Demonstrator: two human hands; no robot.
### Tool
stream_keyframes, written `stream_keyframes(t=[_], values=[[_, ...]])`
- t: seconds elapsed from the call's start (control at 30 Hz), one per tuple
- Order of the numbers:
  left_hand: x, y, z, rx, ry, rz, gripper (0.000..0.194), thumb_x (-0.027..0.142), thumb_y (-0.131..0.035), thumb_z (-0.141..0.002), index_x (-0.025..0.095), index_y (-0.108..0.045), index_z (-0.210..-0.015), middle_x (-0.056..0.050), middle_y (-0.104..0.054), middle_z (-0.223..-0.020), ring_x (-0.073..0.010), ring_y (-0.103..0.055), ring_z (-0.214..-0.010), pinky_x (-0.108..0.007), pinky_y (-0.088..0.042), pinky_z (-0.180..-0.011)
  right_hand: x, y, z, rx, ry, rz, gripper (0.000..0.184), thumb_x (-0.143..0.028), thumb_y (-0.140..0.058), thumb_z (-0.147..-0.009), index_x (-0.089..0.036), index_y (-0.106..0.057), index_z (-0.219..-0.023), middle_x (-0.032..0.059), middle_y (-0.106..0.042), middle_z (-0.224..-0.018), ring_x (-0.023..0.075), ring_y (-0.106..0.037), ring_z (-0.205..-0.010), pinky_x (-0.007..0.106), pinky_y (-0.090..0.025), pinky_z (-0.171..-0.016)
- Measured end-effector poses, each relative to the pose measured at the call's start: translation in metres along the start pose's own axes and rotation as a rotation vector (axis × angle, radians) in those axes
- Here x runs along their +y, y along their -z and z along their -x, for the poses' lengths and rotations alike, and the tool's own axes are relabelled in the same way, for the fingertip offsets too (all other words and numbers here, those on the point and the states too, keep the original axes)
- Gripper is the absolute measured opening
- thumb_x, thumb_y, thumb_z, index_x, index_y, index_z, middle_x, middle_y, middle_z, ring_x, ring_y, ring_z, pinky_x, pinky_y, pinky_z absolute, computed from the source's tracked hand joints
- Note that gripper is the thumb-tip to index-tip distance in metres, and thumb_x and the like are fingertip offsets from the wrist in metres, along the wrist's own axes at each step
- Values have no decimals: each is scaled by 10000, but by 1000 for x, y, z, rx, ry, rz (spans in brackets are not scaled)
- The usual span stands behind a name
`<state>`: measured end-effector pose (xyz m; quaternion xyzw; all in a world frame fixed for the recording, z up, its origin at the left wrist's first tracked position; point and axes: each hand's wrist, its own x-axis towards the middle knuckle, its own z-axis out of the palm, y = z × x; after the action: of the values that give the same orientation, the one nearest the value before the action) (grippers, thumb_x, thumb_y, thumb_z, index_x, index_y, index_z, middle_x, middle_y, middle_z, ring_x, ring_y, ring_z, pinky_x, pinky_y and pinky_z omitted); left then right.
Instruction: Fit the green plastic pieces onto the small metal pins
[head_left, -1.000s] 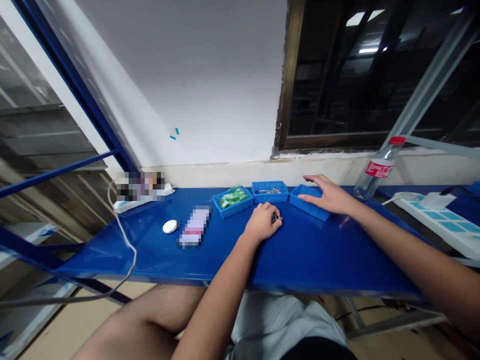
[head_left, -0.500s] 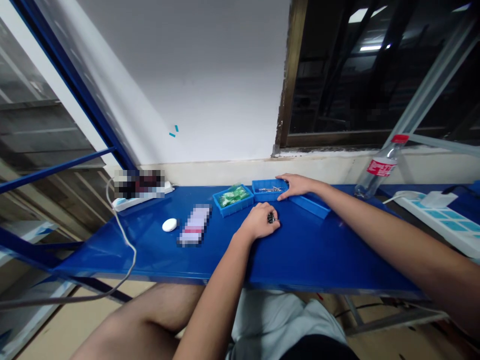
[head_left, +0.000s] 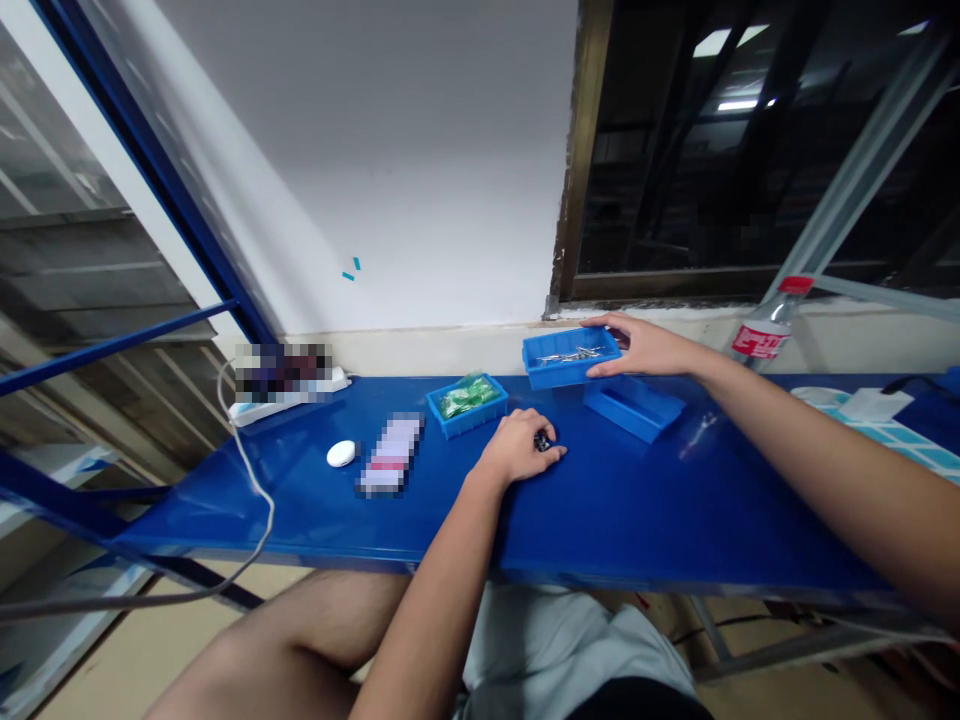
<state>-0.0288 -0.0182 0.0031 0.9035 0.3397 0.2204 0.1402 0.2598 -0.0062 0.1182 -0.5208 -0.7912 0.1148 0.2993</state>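
My right hand (head_left: 643, 346) grips the right end of a blue plastic bin (head_left: 556, 376), thumb in front and fingers over the back, and holds it above the table. Thin silvery metal pieces (head_left: 574, 356), too small to name, lie in that bin. Beneath my right hand a second blue bin (head_left: 651, 428) rests at a slant on the table. My left hand (head_left: 516, 446) lies on the tabletop with its fingers curled around small dark, shiny metal parts (head_left: 541, 441). Just beyond it, to the left, a third blue bin (head_left: 475, 420) holds green plastic packets (head_left: 463, 397).
On the blue table (head_left: 300, 520) lie a round white case (head_left: 341, 454) and a pixelated flat object (head_left: 391, 455) to the left. A clear bottle (head_left: 763, 335) with a red cap and a power strip (head_left: 922, 440) are at the right. A cable (head_left: 259, 487) hangs on the left.
My right hand has lifted the bin of metal pieces off the table and moved it slightly right. More of the slanted bin shows. My left hand has stayed nearly still, still curled.
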Motion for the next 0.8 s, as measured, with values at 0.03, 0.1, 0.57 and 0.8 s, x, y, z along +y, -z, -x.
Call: stream_keyframes(t=[0.03, 0.1, 0.57, 0.8], values=[[0, 0, 0, -4, 5, -3, 307, 526, -731, -872, 254, -711, -1014, -64, -709, -1129, -289, -644, -1101, -430, -499, -992, -5, 7, 6, -23, 13, 26, 871, -576, -863, -692, -319, -576, -1474, 75, -594, -1491, 395, -599, -1316, 579, -495, -1139], [1, 1, -1, -1, 28, -13, 458, 622, -742, -837, 249, -702, -1099, -84, -704, -1180, -322, -639, -1147, -462, -503, -1000, -12, 15, 18, -73, 58, 75, 886, -567, -866, -681, -339, -572, -1486, 57, -579, -1513, 404, -576, -1348, 587, -477, -1158], [0, -2, -1, -44, 116, 124, 1430, 858, -813, -525, 150, -294, -1653, -192, -536, -1564, -413, -482, -1459, -499, -391, -1201, -15, -13, 48, -157, 16, -2, 1061, -582, -858, -690, -394, -371, -1614, 60, -475, -1608, 418, -497, -1435, 578, -478, -1174], [2, -1, 0, -46, 101, 128, 1420, 830, -830, -540, 176, -257, -1663, -188, -540, -1563, -444, -454, -1478, -551, -336, -1222, -26, -38, 35, -117, 31, -118, 1185, -532, -896, -688, -342, -265, -1672, 109, -456, -1624, 409, -488, -1447, 563, -467, -1180]])
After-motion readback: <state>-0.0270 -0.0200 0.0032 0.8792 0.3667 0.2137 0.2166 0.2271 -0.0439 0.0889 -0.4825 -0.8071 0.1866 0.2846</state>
